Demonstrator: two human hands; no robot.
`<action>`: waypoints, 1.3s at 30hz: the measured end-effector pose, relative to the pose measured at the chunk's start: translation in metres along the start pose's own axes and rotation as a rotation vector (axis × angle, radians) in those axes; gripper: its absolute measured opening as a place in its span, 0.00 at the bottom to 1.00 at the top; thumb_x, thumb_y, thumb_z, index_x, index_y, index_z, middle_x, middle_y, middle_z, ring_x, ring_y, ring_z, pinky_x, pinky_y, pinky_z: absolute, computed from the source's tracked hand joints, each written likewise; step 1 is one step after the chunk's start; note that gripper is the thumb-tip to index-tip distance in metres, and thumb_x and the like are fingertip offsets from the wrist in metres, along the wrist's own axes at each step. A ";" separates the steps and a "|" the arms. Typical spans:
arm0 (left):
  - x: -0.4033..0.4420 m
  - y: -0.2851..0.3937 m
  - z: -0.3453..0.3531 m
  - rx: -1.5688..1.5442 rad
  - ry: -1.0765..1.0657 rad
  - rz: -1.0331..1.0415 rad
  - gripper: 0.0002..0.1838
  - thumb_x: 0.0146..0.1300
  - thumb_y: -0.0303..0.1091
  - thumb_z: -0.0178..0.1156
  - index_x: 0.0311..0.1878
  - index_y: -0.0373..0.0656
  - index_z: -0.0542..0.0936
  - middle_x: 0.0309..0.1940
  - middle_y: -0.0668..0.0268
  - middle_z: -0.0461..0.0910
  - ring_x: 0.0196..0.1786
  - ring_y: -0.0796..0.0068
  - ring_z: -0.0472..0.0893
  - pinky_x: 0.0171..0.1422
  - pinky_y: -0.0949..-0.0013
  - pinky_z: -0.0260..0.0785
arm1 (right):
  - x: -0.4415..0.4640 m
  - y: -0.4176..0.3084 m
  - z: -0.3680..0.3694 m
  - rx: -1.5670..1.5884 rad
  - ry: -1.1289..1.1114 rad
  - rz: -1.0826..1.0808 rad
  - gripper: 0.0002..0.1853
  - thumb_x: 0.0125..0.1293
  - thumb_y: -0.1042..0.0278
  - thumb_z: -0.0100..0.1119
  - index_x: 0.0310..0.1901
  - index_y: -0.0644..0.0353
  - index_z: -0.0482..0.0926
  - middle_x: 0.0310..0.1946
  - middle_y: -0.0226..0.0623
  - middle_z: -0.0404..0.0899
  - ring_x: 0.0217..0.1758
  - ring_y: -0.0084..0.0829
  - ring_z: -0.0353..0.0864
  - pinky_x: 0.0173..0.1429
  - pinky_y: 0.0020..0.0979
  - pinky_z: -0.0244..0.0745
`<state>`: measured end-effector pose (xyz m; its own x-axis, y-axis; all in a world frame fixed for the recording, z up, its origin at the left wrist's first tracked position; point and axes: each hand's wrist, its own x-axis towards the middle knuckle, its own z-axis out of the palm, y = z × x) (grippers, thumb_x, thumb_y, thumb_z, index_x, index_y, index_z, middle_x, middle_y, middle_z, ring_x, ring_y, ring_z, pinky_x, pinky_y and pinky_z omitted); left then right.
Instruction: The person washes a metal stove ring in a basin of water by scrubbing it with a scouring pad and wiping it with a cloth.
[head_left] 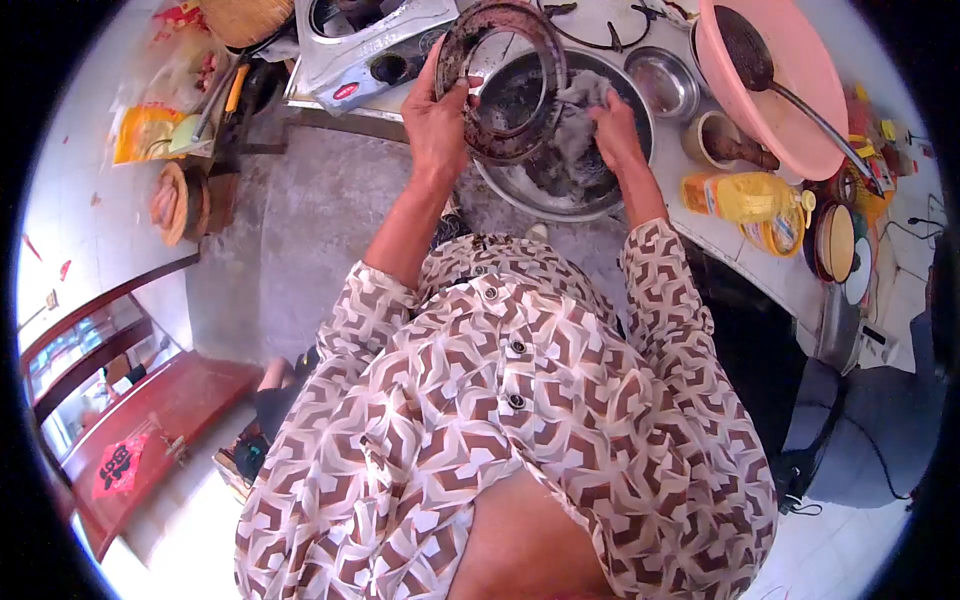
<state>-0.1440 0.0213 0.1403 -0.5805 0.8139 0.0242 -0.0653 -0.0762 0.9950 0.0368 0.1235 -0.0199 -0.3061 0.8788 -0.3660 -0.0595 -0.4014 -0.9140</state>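
My left hand [437, 130] is closed on a dark, stained metal ring [550, 85] that looks like a gas stove's burner ring, its thumb reaching into the hole. My right hand [618, 135] grips a wet grey cloth [575, 130] just right of the ring. Both are above a wide metal basin [565, 214] with dark, dirty water in it. Whether the cloth touches the ring, I cannot tell. Part of the basin is hidden behind the ring and the cloth.
Left of the basin stands a gas stove [372, 80]. To the right are a small metal bowl [665, 85], a mortar with a pestle [715, 138], a yellow oil bottle [745, 192], and a pink basin [810, 115] with a dark ladle [745, 50] across it.
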 end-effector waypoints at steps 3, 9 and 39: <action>0.004 -0.016 -0.008 -0.065 0.107 -0.058 0.26 0.57 0.14 0.49 0.60 0.40 0.71 0.41 0.66 0.79 0.37 0.79 0.78 0.36 0.75 0.70 | 0.006 0.020 -0.006 -0.357 -0.071 -0.108 0.34 0.55 0.76 0.53 0.65 0.71 0.56 0.63 0.53 0.61 0.66 0.39 0.62 0.65 0.32 0.60; -0.001 -0.022 -0.024 -0.191 0.183 -0.251 0.14 0.63 0.21 0.50 0.51 0.34 0.74 0.40 0.60 0.80 0.32 0.77 0.76 0.35 0.73 0.70 | -0.050 0.009 -0.001 -1.229 -0.050 -0.111 0.32 0.54 0.74 0.54 0.62 0.67 0.58 0.62 0.54 0.58 0.65 0.51 0.59 0.63 0.45 0.63; -0.002 -0.123 -0.042 -0.614 -0.181 -0.830 0.34 0.68 0.61 0.28 0.59 0.43 0.68 0.45 0.60 0.80 0.32 0.73 0.76 0.33 0.69 0.72 | -0.028 -0.024 0.049 -0.723 -0.112 -0.401 0.27 0.52 0.53 0.64 0.52 0.58 0.75 0.48 0.51 0.72 0.51 0.46 0.73 0.60 0.39 0.64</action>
<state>-0.1691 0.0048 0.0134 -0.0384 0.8145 -0.5789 -0.8179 0.3072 0.4865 0.0002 0.0957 0.0208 -0.4867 0.8735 -0.0045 0.4288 0.2344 -0.8724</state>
